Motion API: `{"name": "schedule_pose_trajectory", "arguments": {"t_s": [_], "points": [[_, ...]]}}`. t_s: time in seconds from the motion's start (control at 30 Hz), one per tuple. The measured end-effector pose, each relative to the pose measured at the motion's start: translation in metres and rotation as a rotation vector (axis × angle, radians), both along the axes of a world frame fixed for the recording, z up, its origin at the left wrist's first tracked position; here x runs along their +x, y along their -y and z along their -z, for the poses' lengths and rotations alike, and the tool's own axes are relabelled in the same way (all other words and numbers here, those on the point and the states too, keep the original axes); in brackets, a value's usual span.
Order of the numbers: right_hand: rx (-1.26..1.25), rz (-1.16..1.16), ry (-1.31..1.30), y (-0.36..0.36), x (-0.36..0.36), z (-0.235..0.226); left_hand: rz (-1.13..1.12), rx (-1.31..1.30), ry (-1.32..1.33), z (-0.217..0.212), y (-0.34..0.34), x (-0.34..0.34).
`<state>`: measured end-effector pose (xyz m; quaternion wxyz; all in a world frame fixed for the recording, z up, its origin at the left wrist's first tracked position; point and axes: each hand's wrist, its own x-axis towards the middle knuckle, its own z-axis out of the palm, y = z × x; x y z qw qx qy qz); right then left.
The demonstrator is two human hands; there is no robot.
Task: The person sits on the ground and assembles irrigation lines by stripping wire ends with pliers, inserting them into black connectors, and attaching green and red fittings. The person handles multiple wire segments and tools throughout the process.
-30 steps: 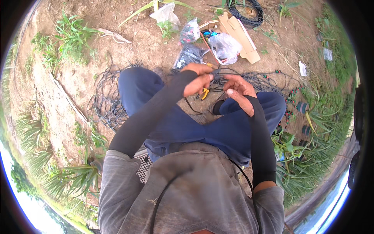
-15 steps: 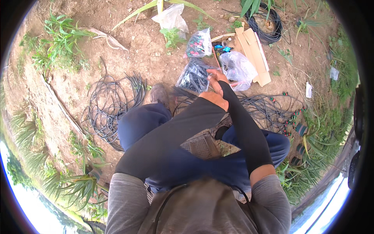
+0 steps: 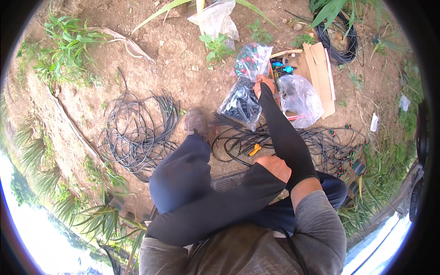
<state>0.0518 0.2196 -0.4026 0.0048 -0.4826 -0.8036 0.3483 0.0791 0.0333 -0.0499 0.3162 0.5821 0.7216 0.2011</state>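
My right hand (image 3: 265,86) reaches forward to where two clear plastic bags meet. Its fingers are closed on the edge of the bag of small black parts (image 3: 243,103). Just beyond lies the bag of red, green and black fittings (image 3: 251,62). My left hand (image 3: 275,168) rests near my lap against my right forearm, which covers its fingers; whether it holds anything is hidden. A yellow-orange handled tool (image 3: 255,150) lies on black tubing in front of it.
An open cardboard box (image 3: 316,68) holds blue and black fittings (image 3: 288,69) and a crumpled clear bag (image 3: 300,98). Coils of thin black tubing lie left (image 3: 133,133), right (image 3: 316,142) and far right (image 3: 341,41). Another clear bag (image 3: 215,20) lies beyond, among plants.
My hands were close together by the bags. My left hand has drawn back toward my lap, while my right stays forward and grips a bag. The yellow-orange handle has come into view.
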Motion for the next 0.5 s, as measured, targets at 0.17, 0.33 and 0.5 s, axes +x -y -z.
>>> {"name": "schedule_pose_trajectory", "arguments": {"t_s": [0.17,0.33,0.5], "points": [[-0.102,-0.077,-0.218,0.002,-0.015,0.021,0.067,-0.160,0.158,0.001,0.000,0.000],[-0.186,-0.103,-0.065,-0.016,-0.029,0.018,0.016,-0.166,0.262,-0.005,0.001,-0.002],[0.018,-0.335,0.280,-0.019,-0.055,-0.030,0.029,-0.183,0.281,0.005,0.007,0.010]]}}
